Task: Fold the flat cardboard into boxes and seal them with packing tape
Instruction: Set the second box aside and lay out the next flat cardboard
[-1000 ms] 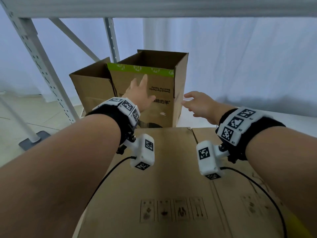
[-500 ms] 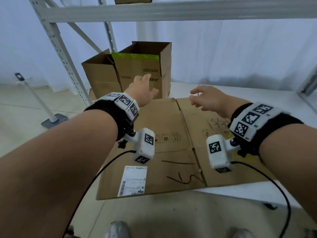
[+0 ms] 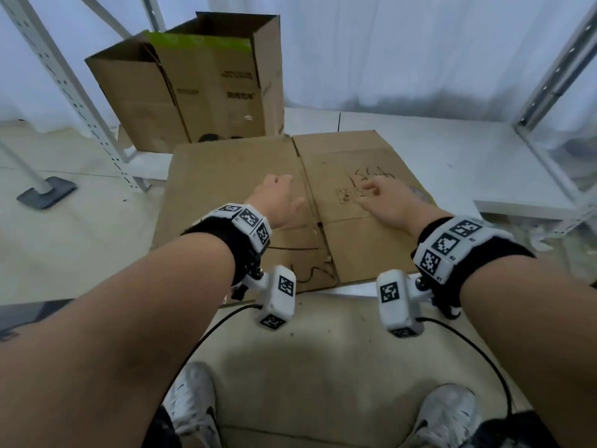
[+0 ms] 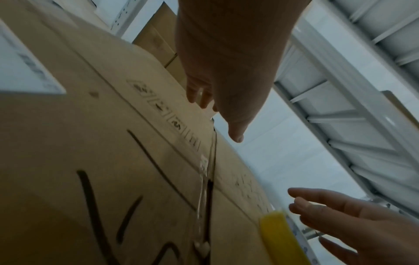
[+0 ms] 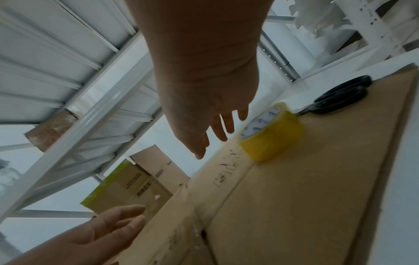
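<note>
A flat brown cardboard sheet (image 3: 226, 176) with black scribbles lies on a low white platform (image 3: 452, 150). My left hand (image 3: 277, 192) hovers over its middle seam with fingers loosely spread, holding nothing. My right hand (image 3: 378, 195) hovers just to the right, also empty, above printed symbols. In the right wrist view, the right hand (image 5: 211, 114) has straight fingers close to a yellow packing tape roll (image 5: 272, 132) standing on the cardboard (image 5: 294, 197). The left wrist view shows the left hand (image 4: 217, 93) above the cardboard (image 4: 90, 143) and the tape's edge (image 4: 278, 236).
Two upright open boxes (image 3: 206, 85) stand at the back left behind the sheet. Black scissors (image 5: 340, 96) lie beyond the tape. White shelf uprights (image 3: 64, 85) rise at the left and right. A grey stand base (image 3: 48, 192) sits on the floor at left.
Both hands drew back from the upright box and came down over the flat cardboard. The view tilted downward, so the floor and shoes now show.
</note>
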### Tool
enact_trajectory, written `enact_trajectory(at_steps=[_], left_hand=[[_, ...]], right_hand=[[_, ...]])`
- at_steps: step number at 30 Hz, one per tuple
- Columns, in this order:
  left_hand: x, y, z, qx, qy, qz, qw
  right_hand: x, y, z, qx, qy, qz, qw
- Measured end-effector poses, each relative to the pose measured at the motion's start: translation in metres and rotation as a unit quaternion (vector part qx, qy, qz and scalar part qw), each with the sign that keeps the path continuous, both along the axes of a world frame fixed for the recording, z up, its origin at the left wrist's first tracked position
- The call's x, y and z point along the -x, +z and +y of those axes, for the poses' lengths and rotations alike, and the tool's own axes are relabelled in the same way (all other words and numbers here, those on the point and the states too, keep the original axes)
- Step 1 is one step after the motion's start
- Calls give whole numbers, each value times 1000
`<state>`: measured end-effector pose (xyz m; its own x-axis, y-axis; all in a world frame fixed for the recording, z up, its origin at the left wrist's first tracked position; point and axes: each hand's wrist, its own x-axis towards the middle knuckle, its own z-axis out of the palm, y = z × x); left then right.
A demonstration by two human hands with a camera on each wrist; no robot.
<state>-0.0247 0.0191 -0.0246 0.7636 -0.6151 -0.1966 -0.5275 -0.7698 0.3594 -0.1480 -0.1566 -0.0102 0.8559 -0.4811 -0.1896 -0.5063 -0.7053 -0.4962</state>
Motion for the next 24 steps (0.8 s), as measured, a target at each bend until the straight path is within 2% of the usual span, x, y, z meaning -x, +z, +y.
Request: enact_trajectory(at_steps=[4,7,10,14,19,24], left_hand=[[-1,-24,-31,-27,-24,8,999],[-7,-37,-58,-71,-53,-6,996],[-12,-44,-84,-108,-63,-15,992],[-15,-59,-106,-134,-42,22,990],[-14,-70,-107,-155,-33,15,987],[-10,-66,-106,-155,-43,14,987]], right_hand=[[10,-26,-30,130,-54,72,987],[12,-41,-48,116,-101,111,982],[5,-54,-66,96,-135,116,979],[-6,-66,-72,82,-165,87,979],[-3,-67,-73,72,-173,39,982],[17,-62,-83,7,-218,-76,973]])
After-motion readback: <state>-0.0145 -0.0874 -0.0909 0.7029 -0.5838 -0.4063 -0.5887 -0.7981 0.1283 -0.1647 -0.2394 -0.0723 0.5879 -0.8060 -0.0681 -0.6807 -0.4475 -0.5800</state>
